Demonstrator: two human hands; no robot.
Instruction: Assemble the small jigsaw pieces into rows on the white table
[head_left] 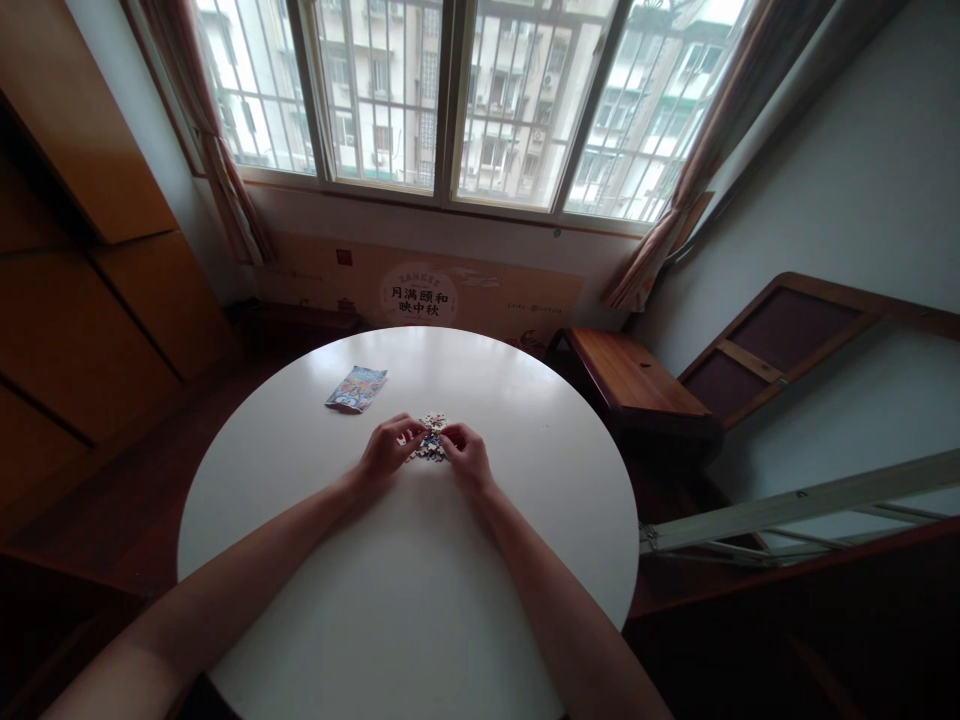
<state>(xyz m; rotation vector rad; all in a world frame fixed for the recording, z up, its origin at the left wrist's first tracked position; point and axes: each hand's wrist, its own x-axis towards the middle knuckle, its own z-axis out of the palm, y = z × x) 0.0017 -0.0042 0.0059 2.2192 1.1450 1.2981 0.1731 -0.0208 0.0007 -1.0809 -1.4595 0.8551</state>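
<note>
Puzzle pieces (430, 443): small cluster lying flat on the round white table (405, 600), roughly mid-table and a bit toward the far side, right between your hands. Print on the pieces is too small to read, just blue and pale patches. Near end first: both your forearms come in bare from the bottom edge, angled inward so they converge on the cluster. Your left hand (386, 450) is palm down, knuckles up, fingers curled, fingertips touching the cluster's left side. Your right hand (466, 455) mirrors it on the right side, thumb and forefinger close together at the cluster's edge. Grip on both is narrow, fingers nearly closed; can't tell if either one actually pinches a piece or only rests on it. Beyond your left hand, apart from the cluster: flat colourful packet (357, 388) on the table, cartoon-style print, text unreadable. Further back, against the wall under the window: cardboard box (420, 292) with a round emblem reading 月满颐和 映中秋; the small arched line of Latin capitals above it is too fine to make out. Barred window (450, 100) behind that, apartment block outside. Wooden bench (630, 375) stands right of the table.
</note>
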